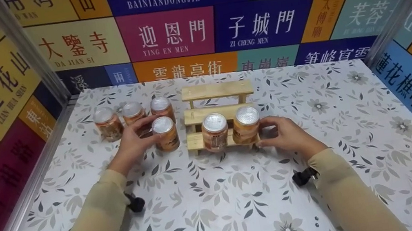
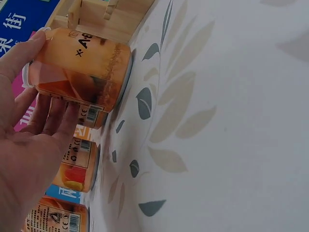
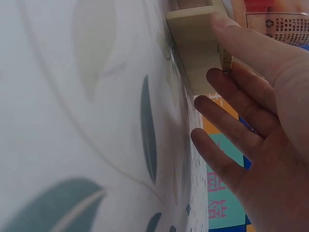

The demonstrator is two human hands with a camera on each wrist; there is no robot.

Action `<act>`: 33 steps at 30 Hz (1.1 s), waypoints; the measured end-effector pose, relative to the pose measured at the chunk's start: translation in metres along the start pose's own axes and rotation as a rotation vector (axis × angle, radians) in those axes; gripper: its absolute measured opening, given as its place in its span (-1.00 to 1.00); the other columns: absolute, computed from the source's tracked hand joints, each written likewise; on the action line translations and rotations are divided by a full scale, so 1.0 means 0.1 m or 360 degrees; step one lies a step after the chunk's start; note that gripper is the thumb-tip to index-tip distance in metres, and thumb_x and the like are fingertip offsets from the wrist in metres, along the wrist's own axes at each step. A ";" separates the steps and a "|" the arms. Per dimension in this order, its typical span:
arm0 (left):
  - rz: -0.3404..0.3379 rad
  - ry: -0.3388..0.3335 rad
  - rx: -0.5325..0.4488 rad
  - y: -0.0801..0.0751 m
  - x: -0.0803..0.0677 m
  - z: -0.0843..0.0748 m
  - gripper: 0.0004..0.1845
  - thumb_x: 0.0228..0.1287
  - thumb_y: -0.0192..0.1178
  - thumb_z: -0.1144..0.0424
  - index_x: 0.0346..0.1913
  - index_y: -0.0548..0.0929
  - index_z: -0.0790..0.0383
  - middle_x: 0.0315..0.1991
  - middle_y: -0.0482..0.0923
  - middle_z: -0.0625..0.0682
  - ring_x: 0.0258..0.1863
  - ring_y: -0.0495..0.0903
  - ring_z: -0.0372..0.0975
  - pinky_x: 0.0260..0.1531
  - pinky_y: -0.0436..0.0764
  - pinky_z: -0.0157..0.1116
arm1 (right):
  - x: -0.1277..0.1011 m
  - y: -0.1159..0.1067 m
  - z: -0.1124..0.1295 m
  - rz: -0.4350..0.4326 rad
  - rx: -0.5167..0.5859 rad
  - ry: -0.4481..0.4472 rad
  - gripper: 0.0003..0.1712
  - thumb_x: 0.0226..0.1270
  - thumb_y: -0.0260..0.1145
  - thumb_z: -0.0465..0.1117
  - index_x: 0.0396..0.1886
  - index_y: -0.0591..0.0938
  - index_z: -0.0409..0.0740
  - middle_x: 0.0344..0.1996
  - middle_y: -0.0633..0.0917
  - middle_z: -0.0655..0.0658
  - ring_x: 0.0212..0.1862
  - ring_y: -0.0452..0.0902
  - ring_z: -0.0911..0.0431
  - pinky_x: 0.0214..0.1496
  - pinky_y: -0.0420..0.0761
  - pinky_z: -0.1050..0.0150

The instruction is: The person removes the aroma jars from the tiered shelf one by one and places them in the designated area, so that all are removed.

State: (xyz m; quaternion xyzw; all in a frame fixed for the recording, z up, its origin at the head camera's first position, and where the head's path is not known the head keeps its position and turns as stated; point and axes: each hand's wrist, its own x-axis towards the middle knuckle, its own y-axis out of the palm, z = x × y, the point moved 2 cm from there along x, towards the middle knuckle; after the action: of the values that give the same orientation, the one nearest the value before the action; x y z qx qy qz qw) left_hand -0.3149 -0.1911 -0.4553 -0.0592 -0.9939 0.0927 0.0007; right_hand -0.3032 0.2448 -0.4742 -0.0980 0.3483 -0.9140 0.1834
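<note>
My left hand (image 1: 134, 143) grips an orange can with a silver lid (image 1: 166, 137), thumb on one side and fingers on the other. This can stands upright at the left of a small three-step wooden rack (image 1: 216, 90). Two similar cans, a left one (image 1: 215, 134) and a right one (image 1: 247, 127), are upright side by side on the bottom step. My right hand (image 1: 285, 134) holds the right end of that step between thumb and fingers, beside the right can. In the right wrist view its other fingers (image 3: 227, 154) are spread, holding nothing.
Three more cans, a left one (image 1: 108, 124), a middle one (image 1: 134, 112) and a right one (image 1: 162, 108), stand in a row behind my left hand. Leaf-patterned cloth covers the table (image 1: 221, 212). Colourful sign-printed panels (image 1: 168, 34) enclose the back and sides.
</note>
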 end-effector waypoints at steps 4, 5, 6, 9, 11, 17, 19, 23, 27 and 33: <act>-0.0051 0.0137 -0.0028 0.00 -0.08 -0.24 -0.29 0.02 0.45 0.28 0.30 0.45 0.20 0.26 0.44 0.20 0.27 0.40 0.01 0.33 0.36 -0.02 | 0.00 -0.01 0.01 0.0007 0.0003 0.0010 -0.27 -0.06 0.56 0.02 0.15 0.54 -0.05 0.07 0.64 -0.09 0.14 0.55 -0.07 0.17 0.58 0.03; -0.0064 0.0187 -0.0024 0.01 -0.09 -0.30 -0.30 0.03 0.44 0.30 0.30 0.44 0.23 0.26 0.43 0.22 0.27 0.40 0.03 0.33 0.35 0.00 | 0.00 -0.01 0.02 0.0006 -0.0001 0.0015 -0.27 -0.07 0.56 0.02 0.15 0.54 -0.05 0.08 0.63 -0.09 0.14 0.55 -0.07 0.17 0.58 0.03; -0.0071 0.0240 -0.0024 0.02 -0.10 -0.36 -0.31 0.04 0.43 0.31 0.29 0.44 0.25 0.26 0.43 0.24 0.27 0.40 0.05 0.33 0.35 0.00 | 0.00 -0.01 0.02 0.0005 -0.0005 0.0015 -0.27 -0.07 0.56 0.02 0.15 0.54 -0.04 0.08 0.63 -0.08 0.14 0.55 -0.06 0.17 0.58 0.04; -0.0062 0.0382 -0.0034 0.09 -0.13 -0.50 -0.35 0.07 0.41 0.34 0.27 0.46 0.28 0.26 0.42 0.23 0.27 0.41 0.05 0.32 0.36 0.00 | 0.01 -0.02 0.02 -0.0002 -0.0012 0.0018 -0.29 -0.07 0.57 0.00 0.13 0.55 -0.01 0.05 0.63 -0.05 0.13 0.55 -0.04 0.15 0.59 0.07; -0.0027 0.0467 -0.0077 0.15 -0.16 -0.57 -0.38 0.08 0.38 0.40 0.25 0.46 0.32 0.25 0.41 0.23 0.27 0.40 0.05 0.32 0.36 0.00 | 0.02 -0.01 0.02 -0.0006 -0.0010 0.0013 -0.32 -0.06 0.57 -0.01 0.12 0.55 0.00 0.03 0.64 -0.04 0.12 0.56 -0.03 0.14 0.60 0.08; 0.0115 0.0584 -0.0078 0.39 -0.23 -0.67 -0.39 0.03 0.39 0.47 0.22 0.49 0.37 0.21 0.41 0.22 0.23 0.44 -0.01 0.31 0.39 0.00 | 0.02 0.01 0.01 -0.0043 0.0030 0.0026 -0.34 -0.09 0.59 -0.04 0.08 0.57 0.04 -0.01 0.64 0.00 0.10 0.56 -0.01 0.09 0.63 0.12; 0.0151 0.0572 -0.0053 0.45 -0.24 -0.69 -0.37 0.01 0.41 0.44 0.22 0.50 0.35 0.21 0.42 0.18 0.23 0.44 -0.05 0.31 0.39 -0.01 | 0.02 0.01 0.01 -0.0060 0.0036 0.0030 -0.33 -0.10 0.60 -0.05 0.09 0.57 0.06 -0.01 0.63 0.02 0.09 0.56 0.01 0.07 0.64 0.13; 0.0224 0.0571 -0.0020 0.58 -0.23 -0.71 -0.35 -0.01 0.44 0.40 0.22 0.49 0.34 0.21 0.42 0.18 0.25 0.41 -0.02 0.33 0.36 0.01 | 0.01 0.00 0.02 -0.0089 0.0046 0.0031 -0.31 -0.13 0.61 -0.06 0.09 0.58 0.06 -0.03 0.64 0.01 0.06 0.58 -0.01 0.05 0.65 0.09; 0.0334 0.0589 -0.0007 0.71 -0.22 -0.71 -0.32 -0.02 0.45 0.40 0.24 0.46 0.37 0.22 0.39 0.24 0.25 0.35 0.10 0.33 0.34 0.05 | -0.01 0.00 0.02 -0.0111 -0.0005 -0.0011 -0.31 -0.13 0.61 -0.05 0.09 0.59 0.04 -0.02 0.64 -0.01 0.05 0.58 -0.03 0.04 0.64 0.04; 0.0449 0.0563 0.0022 0.87 -0.19 -0.67 -0.30 -0.02 0.46 0.38 0.25 0.44 0.35 0.21 0.37 0.24 0.26 0.34 0.14 0.33 0.34 0.02 | 0.00 0.01 0.01 -0.0126 0.0063 -0.0035 -0.35 -0.14 0.62 -0.05 0.05 0.61 0.08 -0.05 0.65 0.04 0.05 0.57 0.00 0.06 0.63 0.08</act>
State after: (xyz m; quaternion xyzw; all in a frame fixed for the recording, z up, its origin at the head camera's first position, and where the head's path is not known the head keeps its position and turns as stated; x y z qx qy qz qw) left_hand -0.2852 -0.0964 -0.4053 -0.2128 -0.9596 0.0867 0.1624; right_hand -0.3024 0.2434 -0.4743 -0.1179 0.3239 -0.9262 0.1529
